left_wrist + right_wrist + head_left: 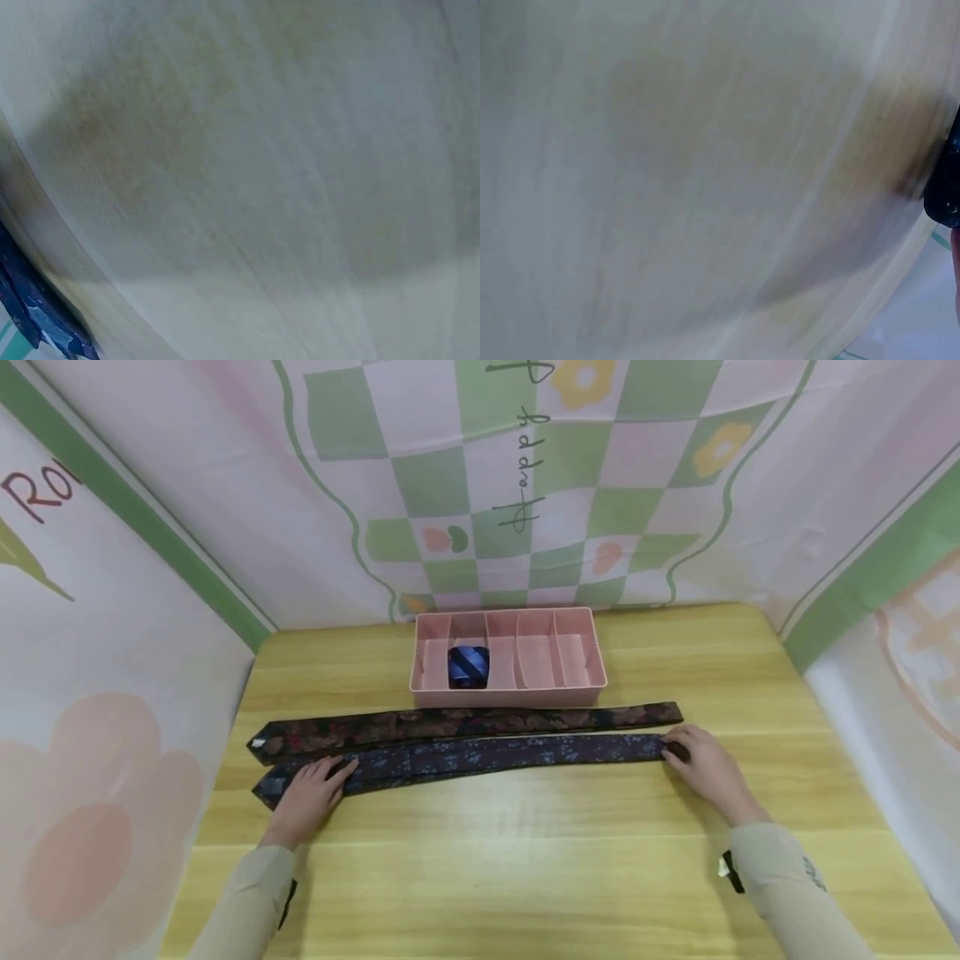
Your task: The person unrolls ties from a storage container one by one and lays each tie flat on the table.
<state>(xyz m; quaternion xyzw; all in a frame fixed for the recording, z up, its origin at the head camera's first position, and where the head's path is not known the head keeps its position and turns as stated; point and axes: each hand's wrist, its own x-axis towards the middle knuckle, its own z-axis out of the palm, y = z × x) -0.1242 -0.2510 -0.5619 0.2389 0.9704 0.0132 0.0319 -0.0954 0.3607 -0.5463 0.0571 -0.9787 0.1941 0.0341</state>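
A dark necktie with blue flowers (480, 755) lies flat across the table, its pointed wide end to the left. My left hand (309, 797) rests on this tie near the wide end. At the narrow end my right hand (705, 767) pinches the tip, which looks curled over between the fingers. Just behind it lies a second necktie, brown with a floral pattern (465, 724). Part of the blue-flowered tie (37, 300) shows at the lower left of the left wrist view. Its dark rounded end (946, 184) shows at the right edge of the right wrist view.
Behind the ties stands a pink divided box (510, 697) with several compartments. A rolled blue striped necktie (468, 667) sits in its second compartment from the left. The wooden table (510, 868) meets patterned cloth walls (525, 468) at the back and sides.
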